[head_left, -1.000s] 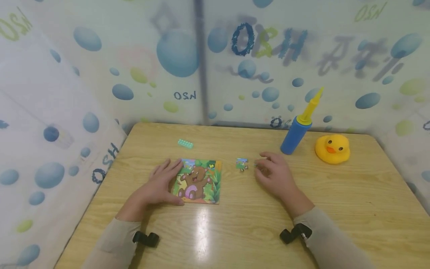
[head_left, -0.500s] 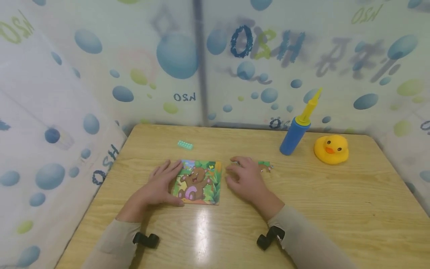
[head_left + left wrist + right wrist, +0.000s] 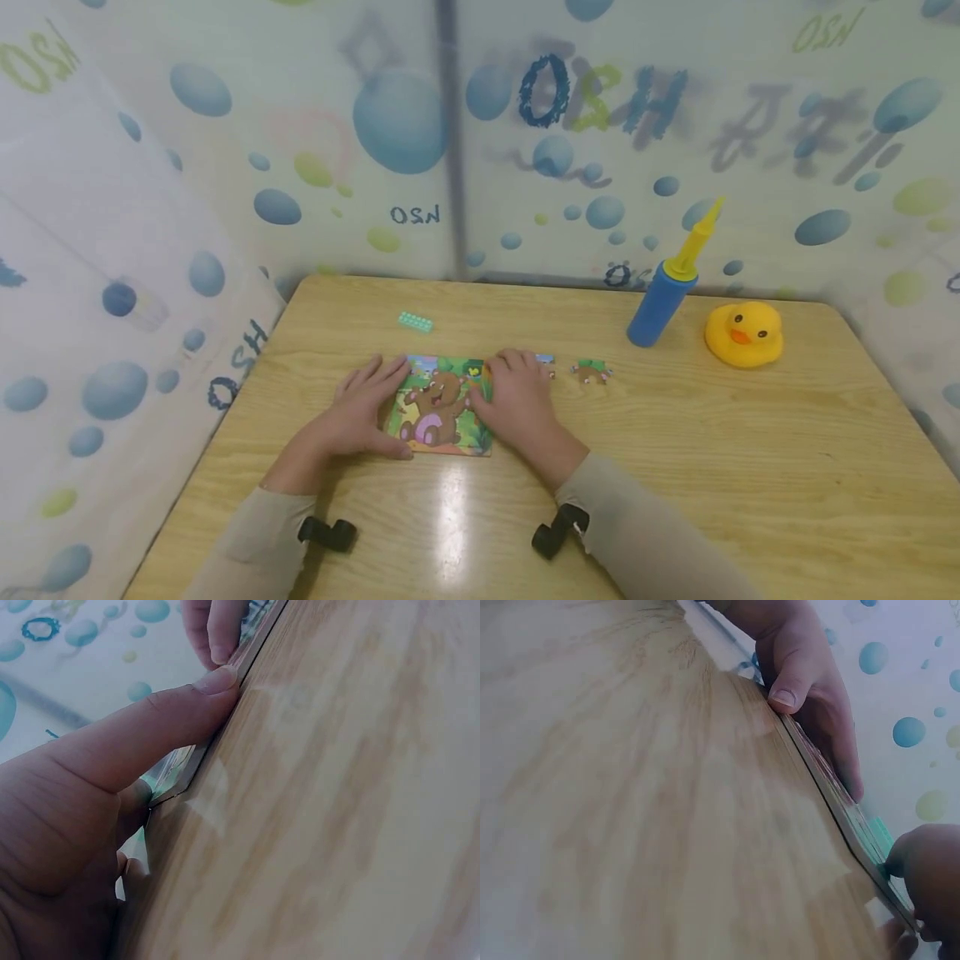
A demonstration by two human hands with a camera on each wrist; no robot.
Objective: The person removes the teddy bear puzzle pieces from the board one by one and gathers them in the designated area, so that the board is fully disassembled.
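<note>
A square jigsaw puzzle (image 3: pixel 437 417) with a brown bear picture lies flat on the table. My left hand (image 3: pixel 356 417) rests at its left side, fingers spread along the far left corner. In the left wrist view the left thumb (image 3: pixel 172 724) touches the puzzle's near edge. My right hand (image 3: pixel 521 396) grips the right edge, its thumb over the picture. The right wrist view shows its fingertips (image 3: pixel 911 855) bent around the board's corner. Just right of that hand lies a partly covered loose puzzle piece (image 3: pixel 550 360), and farther right another loose piece (image 3: pixel 592 372).
A teal toy building brick (image 3: pixel 416 322) lies behind the puzzle on the wooden table (image 3: pixel 750 467). At the back right stand a blue hand pump (image 3: pixel 660 308) with a yellow top and a yellow rubber duck (image 3: pixel 744 335). Patterned curtains (image 3: pixel 337 250) enclose the table's back and sides.
My right hand has moved left, from beside the loose pieces onto the puzzle's right edge, uncovering the farther piece. The left hand has stayed in place.
</note>
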